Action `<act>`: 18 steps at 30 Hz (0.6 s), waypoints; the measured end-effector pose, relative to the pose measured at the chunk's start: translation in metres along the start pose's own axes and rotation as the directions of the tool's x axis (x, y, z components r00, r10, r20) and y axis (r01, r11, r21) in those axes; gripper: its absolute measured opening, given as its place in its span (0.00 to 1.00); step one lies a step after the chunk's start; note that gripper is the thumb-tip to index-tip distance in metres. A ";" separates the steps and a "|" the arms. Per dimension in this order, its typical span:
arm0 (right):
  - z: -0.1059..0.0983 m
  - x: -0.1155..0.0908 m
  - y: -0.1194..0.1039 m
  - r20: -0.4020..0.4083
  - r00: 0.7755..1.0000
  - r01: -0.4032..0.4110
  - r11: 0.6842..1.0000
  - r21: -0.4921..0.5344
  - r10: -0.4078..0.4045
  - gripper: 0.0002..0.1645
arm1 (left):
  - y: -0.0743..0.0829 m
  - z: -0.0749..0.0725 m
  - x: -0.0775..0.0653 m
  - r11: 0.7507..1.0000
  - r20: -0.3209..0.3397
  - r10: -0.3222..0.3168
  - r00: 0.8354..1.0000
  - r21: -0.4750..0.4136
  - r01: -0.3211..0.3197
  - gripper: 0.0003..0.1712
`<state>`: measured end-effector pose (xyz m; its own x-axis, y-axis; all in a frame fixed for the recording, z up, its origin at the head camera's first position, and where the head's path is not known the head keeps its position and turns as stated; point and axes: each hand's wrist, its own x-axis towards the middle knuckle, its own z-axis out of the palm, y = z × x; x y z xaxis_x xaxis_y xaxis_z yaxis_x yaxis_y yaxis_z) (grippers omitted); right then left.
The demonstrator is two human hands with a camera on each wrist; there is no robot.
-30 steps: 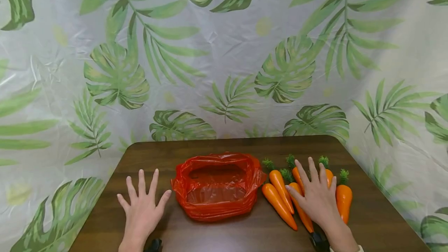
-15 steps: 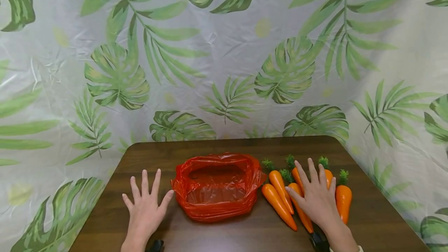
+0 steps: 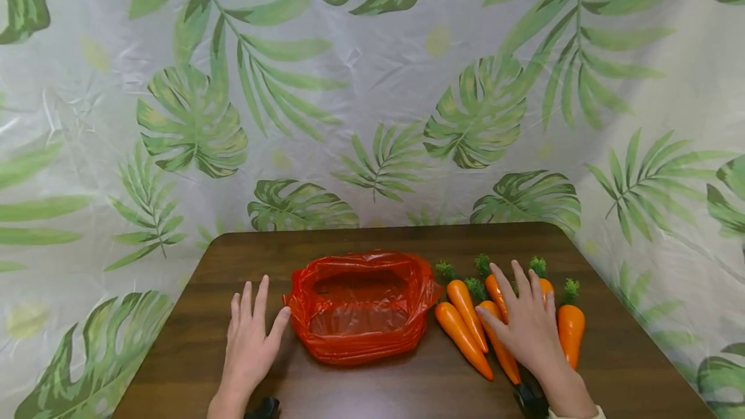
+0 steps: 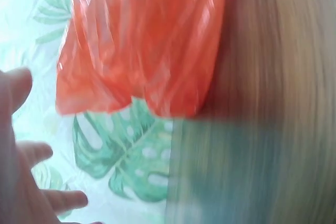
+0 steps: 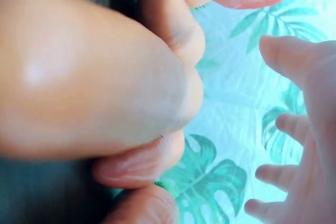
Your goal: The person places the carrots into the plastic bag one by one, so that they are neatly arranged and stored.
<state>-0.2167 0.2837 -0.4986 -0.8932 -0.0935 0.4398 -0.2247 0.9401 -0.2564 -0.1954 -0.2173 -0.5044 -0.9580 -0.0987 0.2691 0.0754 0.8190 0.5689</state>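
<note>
Orange lay under the right hand (image 3: 528, 327), whose fingers were spread and held nothing, above a loose cluster of smooth carrots (image 3: 464, 341) with frilly green tops (image 3: 445, 269); the hand hid parts of some. The left hand (image 3: 250, 343), also relaxed and without a hold, hung just beside a red plastic bag (image 3: 361, 346), not touching it. That bag sat mid-way across the dark, wood-look surface (image 3: 250, 254), its mouth gaping upward, the carrots to its right. Beyond the far edge rose a leaf-print sheet (image 3: 378, 50).

For tidy handling, the right hand probably needed to pinch one carrot round its thick end, since the glossy skin looked slippery and neighbours lay close enough to roll. For the left, a light touch on the bag's rim seemed wisest; such thin film looked likely to buckle inward.
</note>
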 end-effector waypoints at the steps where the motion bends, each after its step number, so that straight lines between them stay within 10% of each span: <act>1: -0.001 0.001 0.001 -0.008 1.000 -0.001 1.000 0.012 0.001 0.54 | 0.002 0.001 -0.001 0.999 -0.009 -0.009 1.000 -0.045 0.008 0.44; 8: -0.014 0.000 0.011 -0.043 0.999 -0.002 0.999 0.048 0.004 0.50 | 0.012 0.009 -0.005 0.958 -0.082 -0.055 0.995 -0.284 0.029 0.38; 18: -0.032 -0.003 0.037 0.119 0.981 -0.158 0.986 0.043 0.152 0.47 | 0.018 0.020 -0.002 0.884 -0.081 -0.118 0.990 -0.463 0.068 0.33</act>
<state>-0.2095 0.3291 -0.4819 -0.9570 0.0123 0.2899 -0.0971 0.9279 -0.3599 -0.1974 -0.1913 -0.5099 -0.9346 -0.2404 0.2621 0.1300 0.4551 0.8809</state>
